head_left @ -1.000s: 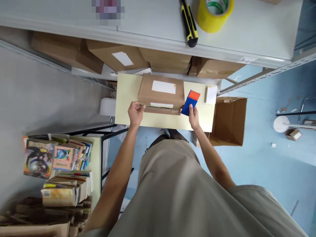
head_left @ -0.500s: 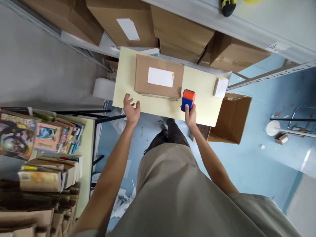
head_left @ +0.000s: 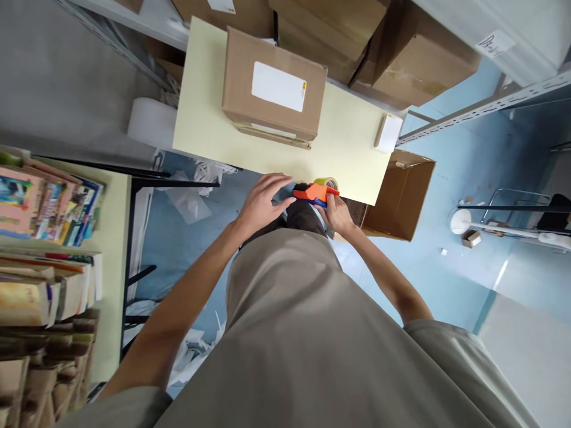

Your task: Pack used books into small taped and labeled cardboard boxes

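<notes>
Your right hand (head_left: pixel 338 212) grips the tape dispenser (head_left: pixel 316 193); your left hand (head_left: pixel 261 202), fingers spread, touches it, seemingly. The box (head_left: pixel 272 89) beyond looks closed.

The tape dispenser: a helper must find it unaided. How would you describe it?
Find the pale yellow table bearing a labelled cardboard box. At its near edge, the right hand grips the tape dispenser. It is the only orange-and-blue thing there.

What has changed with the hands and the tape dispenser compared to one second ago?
The right hand has pulled the tape dispenser off the table, back toward the body. The left hand let go of the cardboard box and now touches the dispenser. The box stays on the table.
</notes>
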`<state>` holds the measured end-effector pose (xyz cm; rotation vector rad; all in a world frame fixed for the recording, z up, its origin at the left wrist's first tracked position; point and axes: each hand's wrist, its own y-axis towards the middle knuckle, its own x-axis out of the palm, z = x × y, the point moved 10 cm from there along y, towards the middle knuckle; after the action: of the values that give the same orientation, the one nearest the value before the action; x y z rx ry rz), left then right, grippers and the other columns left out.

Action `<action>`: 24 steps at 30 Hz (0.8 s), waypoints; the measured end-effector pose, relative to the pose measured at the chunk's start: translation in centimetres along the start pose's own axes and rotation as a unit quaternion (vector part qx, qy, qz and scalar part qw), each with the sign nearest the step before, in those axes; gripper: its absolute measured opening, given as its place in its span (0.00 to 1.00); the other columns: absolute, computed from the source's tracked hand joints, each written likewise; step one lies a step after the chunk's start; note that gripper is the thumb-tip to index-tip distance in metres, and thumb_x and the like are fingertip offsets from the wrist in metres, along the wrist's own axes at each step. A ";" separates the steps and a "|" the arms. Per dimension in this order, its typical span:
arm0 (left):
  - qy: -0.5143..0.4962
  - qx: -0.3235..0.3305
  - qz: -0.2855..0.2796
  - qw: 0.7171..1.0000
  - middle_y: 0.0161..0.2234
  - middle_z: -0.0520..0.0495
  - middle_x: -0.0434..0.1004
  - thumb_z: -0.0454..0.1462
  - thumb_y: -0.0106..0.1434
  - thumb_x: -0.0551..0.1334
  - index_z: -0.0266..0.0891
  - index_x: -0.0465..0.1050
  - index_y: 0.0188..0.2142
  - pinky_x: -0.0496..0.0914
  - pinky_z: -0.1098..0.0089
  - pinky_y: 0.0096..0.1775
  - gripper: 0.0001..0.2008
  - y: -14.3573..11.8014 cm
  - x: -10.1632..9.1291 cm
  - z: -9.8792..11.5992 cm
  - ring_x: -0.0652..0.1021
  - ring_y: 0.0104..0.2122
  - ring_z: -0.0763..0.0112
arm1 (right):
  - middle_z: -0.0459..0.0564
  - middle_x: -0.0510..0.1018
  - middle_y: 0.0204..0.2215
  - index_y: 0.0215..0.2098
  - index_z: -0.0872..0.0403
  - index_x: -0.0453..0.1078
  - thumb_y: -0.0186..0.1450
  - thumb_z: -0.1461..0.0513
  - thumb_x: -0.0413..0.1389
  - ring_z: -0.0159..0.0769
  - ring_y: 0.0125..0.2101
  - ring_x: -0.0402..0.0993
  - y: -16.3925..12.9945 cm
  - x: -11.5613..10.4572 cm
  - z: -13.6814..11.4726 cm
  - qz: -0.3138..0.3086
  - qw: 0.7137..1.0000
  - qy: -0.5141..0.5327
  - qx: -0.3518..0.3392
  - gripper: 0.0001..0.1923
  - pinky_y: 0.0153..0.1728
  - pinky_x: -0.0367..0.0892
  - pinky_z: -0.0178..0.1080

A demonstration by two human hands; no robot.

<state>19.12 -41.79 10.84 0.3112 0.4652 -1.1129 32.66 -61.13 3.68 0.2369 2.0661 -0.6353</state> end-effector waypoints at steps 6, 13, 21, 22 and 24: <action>0.021 0.051 0.037 0.998 0.65 0.38 0.83 0.52 0.81 0.64 0.46 0.79 0.68 0.74 0.47 0.71 0.23 -0.7 -1.0 2.4 0.80 0.66 0.50 | 0.68 0.84 0.47 0.63 0.58 0.69 0.85 0.36 0.37 0.61 0.51 0.85 -1.3 -0.9 -1.6 0.073 0.987 -0.060 -0.132 0.38 0.54 0.84 0.62; 0.031 0.073 -0.006 0.997 0.49 0.42 0.87 0.47 0.81 0.64 0.46 0.84 0.50 0.76 0.50 0.62 0.12 -0.4 -0.2 2.5 0.83 0.53 0.53 | 0.65 0.85 0.42 0.56 0.57 0.70 0.85 0.38 0.38 0.59 0.47 0.84 -2.1 -1.5 -2.3 0.058 0.974 -0.121 -0.182 0.35 0.54 0.81 0.58; 0.019 0.088 0.029 0.996 0.46 0.44 0.86 0.48 0.81 0.65 0.45 0.82 0.47 0.76 0.54 0.59 0.11 -0.4 -0.1 2.6 0.83 0.51 0.55 | 0.70 0.86 0.49 0.67 0.64 0.65 0.86 0.40 0.35 0.61 0.53 0.84 -1.8 -3.9 -3.4 0.022 0.959 -0.156 -0.234 0.38 0.57 0.79 0.59; 0.019 0.084 0.030 0.996 0.46 0.44 0.86 0.48 0.81 0.65 0.45 0.82 0.47 0.76 0.54 0.59 0.12 -0.2 0.0 2.5 0.83 0.50 0.55 | 0.70 0.86 0.50 0.67 0.64 0.65 0.86 0.40 0.34 0.61 0.54 0.84 -1.6 -4.0 -3.4 0.014 0.958 -0.156 -0.240 0.38 0.58 0.79 0.59; 0.017 0.076 0.027 0.997 0.45 0.44 0.86 0.48 0.81 0.65 0.45 0.81 0.45 0.76 0.55 0.58 0.12 0.3 0.4 2.4 0.83 0.50 0.56 | 0.71 0.86 0.51 0.68 0.64 0.65 0.86 0.40 0.33 0.61 0.55 0.84 -1.2 -4.4 -3.3 0.003 0.955 -0.155 -0.252 0.39 0.59 0.78 0.59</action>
<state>19.98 -43.06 12.72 0.4736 0.4019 -1.0944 32.15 -60.07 9.19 -0.1442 1.8459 -0.1128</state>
